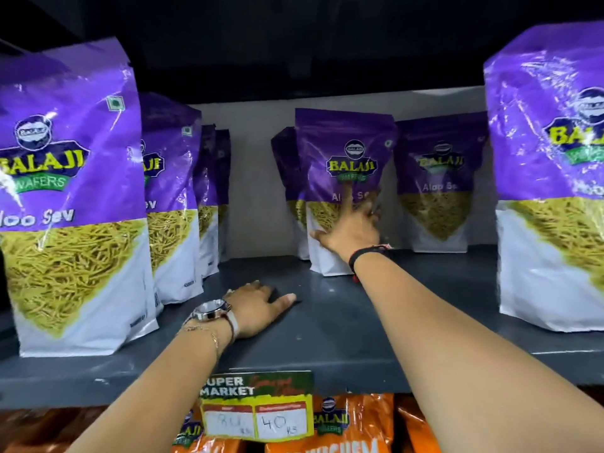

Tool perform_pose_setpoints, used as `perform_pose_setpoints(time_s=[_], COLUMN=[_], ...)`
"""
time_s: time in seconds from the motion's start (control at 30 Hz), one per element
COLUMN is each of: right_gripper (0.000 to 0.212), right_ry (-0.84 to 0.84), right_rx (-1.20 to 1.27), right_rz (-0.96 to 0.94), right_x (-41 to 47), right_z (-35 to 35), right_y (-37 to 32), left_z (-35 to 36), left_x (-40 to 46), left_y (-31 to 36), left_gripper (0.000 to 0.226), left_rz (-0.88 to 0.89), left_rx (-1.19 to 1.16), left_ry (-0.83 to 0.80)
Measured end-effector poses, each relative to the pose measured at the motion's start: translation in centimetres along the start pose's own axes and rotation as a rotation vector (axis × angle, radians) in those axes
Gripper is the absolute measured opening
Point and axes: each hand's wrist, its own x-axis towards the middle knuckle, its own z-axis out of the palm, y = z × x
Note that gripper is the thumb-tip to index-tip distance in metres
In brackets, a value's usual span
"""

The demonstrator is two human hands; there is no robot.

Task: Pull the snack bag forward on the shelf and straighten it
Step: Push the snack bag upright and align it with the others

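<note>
**Right hand flat on the purple bag at the back of the shelf**

The snack bag (343, 178) stands upright just right of the frame's centre, far back on the grey shelf (376, 322), close to the rear wall. Its long axis runs bottom to top, tilting slightly to the left at the top, and its printed front faces out toward the aisle, turned a little to the left. More purple bags stand behind it on its left, and another bag (438, 184) stands just beside it on the right, set a bit further back.

The right hand (349, 227) reaches in from the lower right with fingers spread and pressed against the bag's front, thumb pointing to the left across its lower part. It is not wrapped around the bag. A dark wristband (366, 256) sits on that wrist.

The left hand (258, 305) rests palm down on the bare shelf in the lower middle of the frame, fingers loosely extended and holding nothing. A wristwatch (210, 310) shows on that wrist.

Between the bag and the shelf's front edge lies a wide bare strip of shelf, bounded by a row of large bags (75, 197) at the left of the frame and one large bag (552, 178) at the right. A price tag (258, 407) hangs from the front edge, with orange packets (353, 423) on the level below.
</note>
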Motion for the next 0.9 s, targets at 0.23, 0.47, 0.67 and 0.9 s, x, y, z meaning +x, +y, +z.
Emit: perform_pose_setpoints(time_s=[0.23, 0.47, 0.67, 0.9], right_gripper=[0.104, 0.094, 0.098, 0.101], right_ry=[-0.026, 0.028, 0.01, 0.023], right_rx=[0.059, 0.084, 0.0, -0.025], right_rz=[0.039, 0.038, 0.029, -0.026], right_x=[0.8, -0.1, -1.1, -3.2], right_z=[0.8, 0.3, -0.9, -2.5], right_y=[0.8, 0.6, 0.1, -0.1], left_z=[0.4, 0.4, 0.1, 0.0], left_x=[0.3, 0.5, 0.3, 0.1], left_y=[-0.5, -0.5, -0.4, -0.3], left_gripper=[0.066, 0.069, 0.071, 0.072], left_rz=[0.0, -0.007, -0.025, -0.041], left_rx=[-0.002, 0.0, -0.019, -0.03], left_ry=[0.0, -0.018, -0.041, -0.053])
